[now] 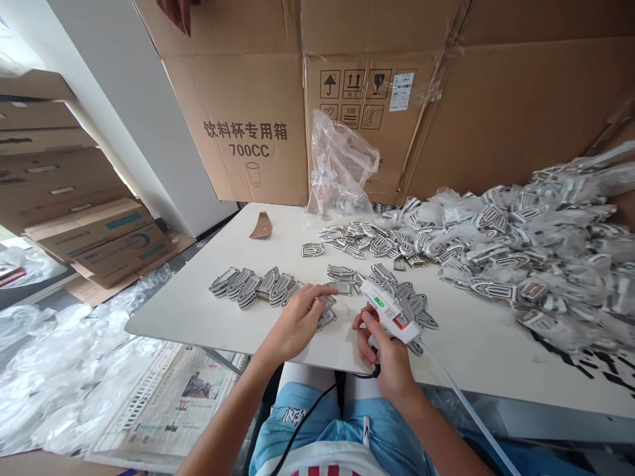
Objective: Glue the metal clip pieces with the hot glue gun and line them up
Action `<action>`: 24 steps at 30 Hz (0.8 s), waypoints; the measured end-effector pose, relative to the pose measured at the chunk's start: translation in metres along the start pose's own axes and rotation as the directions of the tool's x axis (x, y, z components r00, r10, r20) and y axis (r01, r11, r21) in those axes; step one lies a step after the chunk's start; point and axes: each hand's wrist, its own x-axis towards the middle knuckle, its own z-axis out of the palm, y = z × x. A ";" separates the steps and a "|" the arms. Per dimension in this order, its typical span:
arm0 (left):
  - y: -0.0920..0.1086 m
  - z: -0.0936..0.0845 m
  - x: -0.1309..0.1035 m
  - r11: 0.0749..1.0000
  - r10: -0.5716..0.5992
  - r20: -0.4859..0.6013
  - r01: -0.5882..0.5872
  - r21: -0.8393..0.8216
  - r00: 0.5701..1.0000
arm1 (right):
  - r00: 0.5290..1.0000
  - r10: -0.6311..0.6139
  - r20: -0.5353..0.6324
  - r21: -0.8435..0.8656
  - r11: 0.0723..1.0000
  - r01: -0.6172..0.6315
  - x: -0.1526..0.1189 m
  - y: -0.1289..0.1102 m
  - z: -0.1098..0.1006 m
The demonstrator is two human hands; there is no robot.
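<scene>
My right hand (pixel 384 347) is wrapped round a white glue gun (pixel 389 311) with an orange trigger, its nozzle pointing up and left. A long translucent glue stick (pixel 471 406) trails from its rear. Over the right end of a row of stacked metal pieces (pixel 251 287), my left hand (pixel 302 320) has its index finger stretched out and the other fingers partly curled. Metal frames (pixel 326 317) lie just under and beside its fingertips; whether it touches them is unclear. More loose metal pieces (pixel 409 297) lie behind and right of the glue gun.
Plastic-wrapped metal pieces (pixel 496 231) are heaped on the right of the white table (pixel 188 297). A clear bag (pixel 340 168) stands before cardboard boxes (pixel 248 86). A brown scrap (pixel 262 226) lies at the back left. A black cable (pixel 310 413) crosses my lap.
</scene>
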 end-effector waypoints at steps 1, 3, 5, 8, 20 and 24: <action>0.000 0.001 -0.001 1.000 0.001 0.008 -0.001 0.021 1.000 | 1.000 -0.003 -0.007 -0.004 1.000 0.003 0.000 0.000 0.000; -0.002 0.003 -0.002 0.996 0.028 0.020 -0.029 0.088 0.999 | 1.000 -0.007 -0.013 -0.009 1.000 0.007 0.001 0.000 0.000; -0.005 0.005 -0.003 0.982 0.062 0.030 -0.066 0.176 0.998 | 1.000 -0.010 -0.015 -0.008 1.000 0.010 0.001 0.000 0.000; -0.010 0.009 -0.003 0.957 0.077 0.042 -0.086 0.277 0.996 | 1.000 -0.006 -0.019 0.019 1.000 0.007 0.001 0.000 0.001; -0.008 0.015 -0.001 0.890 0.063 0.079 -0.092 0.447 0.995 | 0.999 -0.035 -0.028 0.029 0.999 0.036 0.000 -0.001 0.002; -0.007 0.018 -0.001 0.865 0.074 0.069 -0.098 0.493 0.995 | 0.999 -0.036 -0.026 0.028 0.999 0.037 0.000 0.000 0.001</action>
